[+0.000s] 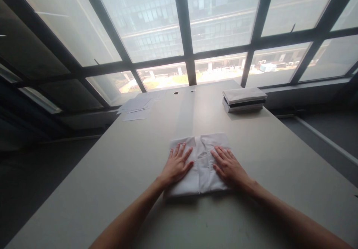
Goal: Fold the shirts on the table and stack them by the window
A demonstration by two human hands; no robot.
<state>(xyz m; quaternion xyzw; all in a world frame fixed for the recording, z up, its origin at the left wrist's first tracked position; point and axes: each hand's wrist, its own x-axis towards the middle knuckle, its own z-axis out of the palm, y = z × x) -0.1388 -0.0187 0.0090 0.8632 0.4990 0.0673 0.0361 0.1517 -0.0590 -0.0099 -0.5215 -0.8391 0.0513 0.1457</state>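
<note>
A folded white garment (201, 155) lies on the pale table (112, 174) in front of me. My left hand (177, 165) rests flat on its left half, fingers stretched out and slightly spread. On the right half my right hand (228, 165) lies the same way, palm down, fingers extended. Neither hand grips the cloth; both press on top of it. A seam or fold runs down the middle of the garment between the hands.
A stack of folded clothes (244, 99), white with a dark layer, sits at the far right of the table. Loose paper sheets (137, 109) lie at the far left corner. Large windows (156, 25) stand behind the table's far edge.
</note>
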